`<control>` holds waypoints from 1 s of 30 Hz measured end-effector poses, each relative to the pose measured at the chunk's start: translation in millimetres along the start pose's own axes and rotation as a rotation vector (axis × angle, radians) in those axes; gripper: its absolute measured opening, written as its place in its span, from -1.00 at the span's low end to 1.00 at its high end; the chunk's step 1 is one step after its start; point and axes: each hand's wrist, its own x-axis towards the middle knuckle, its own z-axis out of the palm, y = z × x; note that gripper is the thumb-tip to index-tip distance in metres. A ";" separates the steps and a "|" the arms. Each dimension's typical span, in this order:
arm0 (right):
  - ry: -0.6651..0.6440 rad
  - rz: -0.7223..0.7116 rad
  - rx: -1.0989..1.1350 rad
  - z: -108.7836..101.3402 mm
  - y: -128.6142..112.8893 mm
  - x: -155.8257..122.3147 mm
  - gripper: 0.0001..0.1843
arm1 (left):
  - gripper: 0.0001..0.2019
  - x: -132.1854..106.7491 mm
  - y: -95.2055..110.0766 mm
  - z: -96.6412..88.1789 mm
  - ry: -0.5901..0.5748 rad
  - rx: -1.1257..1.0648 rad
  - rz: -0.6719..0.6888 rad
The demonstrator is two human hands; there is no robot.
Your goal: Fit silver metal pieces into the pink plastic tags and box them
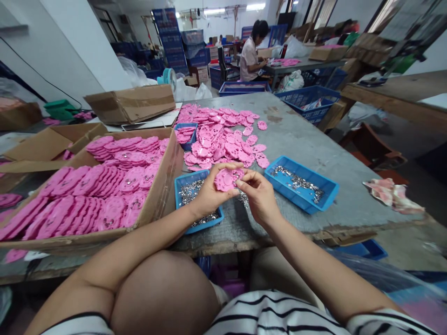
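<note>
A pink plastic piece with a scalloped edge (225, 180) is gripped by my left hand (211, 190), its fingers curled round the rim. My right hand (257, 191) meets the piece's right side, thumb and forefinger pinched together; whatever sits between those fingertips is too small to make out. Beneath my left wrist stands a blue tray (178, 186) with small shiny metal parts. Another blue tray (314, 204), to the right of my right hand, holds more metal bits. A loose heap of pink pieces (223, 139) lies just beyond my hands.
On the left, a cardboard box (167, 172) is packed with rows of pink pieces. A small blue basket (186, 145) stands by the heap. A crumpled wrapper (394, 195) lies at the table's right edge. Another person (249, 58) sits at a table behind.
</note>
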 end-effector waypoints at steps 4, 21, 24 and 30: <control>0.014 -0.016 -0.070 -7.3 -2.2 1.7 -0.80 | -0.55 1.2 2.5 5.4 0.115 -0.205 -0.181; 0.262 -0.070 -0.827 -103.8 -43.2 76.8 -0.83 | -0.49 8.1 16.4 11.6 0.247 -0.446 -0.505; 0.077 0.113 -1.365 -115.6 -50.4 90.1 -0.85 | -0.39 9.2 17.2 12.7 0.274 -0.413 -0.515; -0.200 0.287 -1.805 -123.5 -31.7 102.6 -0.90 | -0.45 9.1 16.7 10.3 0.287 -0.417 -0.610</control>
